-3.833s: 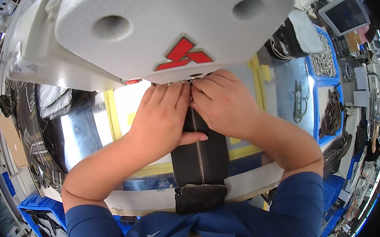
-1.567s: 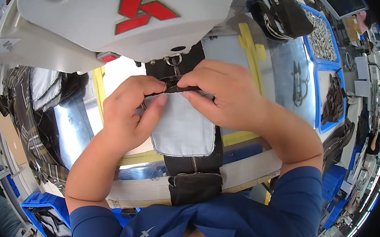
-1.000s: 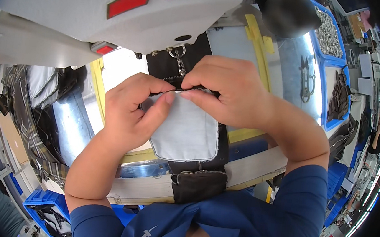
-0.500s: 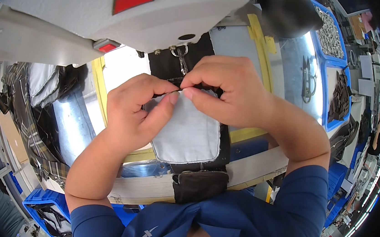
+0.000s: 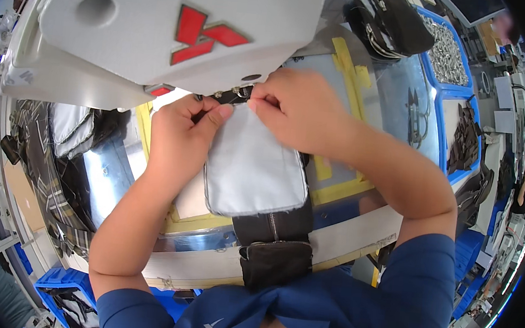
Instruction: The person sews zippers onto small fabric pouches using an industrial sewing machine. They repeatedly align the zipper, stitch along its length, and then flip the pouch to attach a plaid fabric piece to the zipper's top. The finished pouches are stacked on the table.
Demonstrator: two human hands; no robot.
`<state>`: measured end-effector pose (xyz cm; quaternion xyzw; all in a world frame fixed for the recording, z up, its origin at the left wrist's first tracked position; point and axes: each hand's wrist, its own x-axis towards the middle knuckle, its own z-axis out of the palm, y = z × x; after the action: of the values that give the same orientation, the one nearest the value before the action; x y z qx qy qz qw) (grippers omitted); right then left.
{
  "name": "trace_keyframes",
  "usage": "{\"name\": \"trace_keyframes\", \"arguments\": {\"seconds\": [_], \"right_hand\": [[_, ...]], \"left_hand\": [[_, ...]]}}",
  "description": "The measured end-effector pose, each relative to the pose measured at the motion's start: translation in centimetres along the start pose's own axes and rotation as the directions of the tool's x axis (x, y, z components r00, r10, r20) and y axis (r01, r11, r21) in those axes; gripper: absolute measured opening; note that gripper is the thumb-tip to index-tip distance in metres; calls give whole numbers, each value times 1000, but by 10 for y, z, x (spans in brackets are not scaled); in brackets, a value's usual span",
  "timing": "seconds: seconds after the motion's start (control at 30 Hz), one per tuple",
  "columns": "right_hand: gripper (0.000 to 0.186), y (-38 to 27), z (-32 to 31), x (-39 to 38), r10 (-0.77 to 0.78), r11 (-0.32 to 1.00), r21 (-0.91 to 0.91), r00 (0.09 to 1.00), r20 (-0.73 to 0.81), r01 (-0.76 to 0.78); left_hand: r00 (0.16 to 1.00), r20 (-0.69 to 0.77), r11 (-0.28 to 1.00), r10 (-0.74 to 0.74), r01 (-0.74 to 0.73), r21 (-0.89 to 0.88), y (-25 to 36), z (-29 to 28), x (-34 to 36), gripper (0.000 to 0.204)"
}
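Observation:
A light grey fabric panel (image 5: 255, 170) with rounded corners and a dark stitched edge lies over a black zippered fabric piece (image 5: 269, 223). At the panel's far edge, my left hand (image 5: 185, 130) pinches the left part between thumb and fingers. My right hand (image 5: 308, 113) is closed on the same edge a little to the right, its fingertips partly hidden. Both hands are under the head of a white sewing machine (image 5: 136, 32). Metal hardware (image 5: 241, 91) shows just beyond the fingers. Toward me, a small black zippered pouch (image 5: 275, 261) hangs over the table's front edge.
Blue bins (image 5: 437, 86) on the right hold metal parts and dark pieces. Black pouches (image 5: 393, 21) stand at the back right, with scissors (image 5: 415, 115) nearer. Plaid fabric (image 5: 53, 175) lies at the left. Yellow tape (image 5: 347, 71) marks the work surface.
Both hands have moved away from me toward the machine, still holding the panel's far edge. More of the panel and the zipper below it shows. The head view has shifted.

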<state>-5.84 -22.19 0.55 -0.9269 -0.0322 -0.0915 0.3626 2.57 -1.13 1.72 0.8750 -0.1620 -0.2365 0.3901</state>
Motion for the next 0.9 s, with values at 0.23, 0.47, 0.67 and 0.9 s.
{"name": "trace_keyframes", "arguments": {"seconds": [0.23, 0.47, 0.67, 0.9], "right_hand": [[23, 24, -3, 34, 49, 998, -36, 999, -7, -49], [24, 25, -10, 37, 110, 994, -35, 991, 74, -108], [23, 28, -10, 44, 62, 996, -64, 994, 90, -57], [22, 22, -17, 51, 187, 981, -94, 962, 199, -172]], "left_hand": [[955, -106, 932, 278, -241, 272, -13, -3, 36, 34], [997, -30, 952, 74, -61, 298, -8, -6, 35, 44], [955, -31, 899, 295, -267, 347, -25, -6, 44, 34], [869, -54, 822, 493, -444, 358, -30, -4, 50, 23]]}}
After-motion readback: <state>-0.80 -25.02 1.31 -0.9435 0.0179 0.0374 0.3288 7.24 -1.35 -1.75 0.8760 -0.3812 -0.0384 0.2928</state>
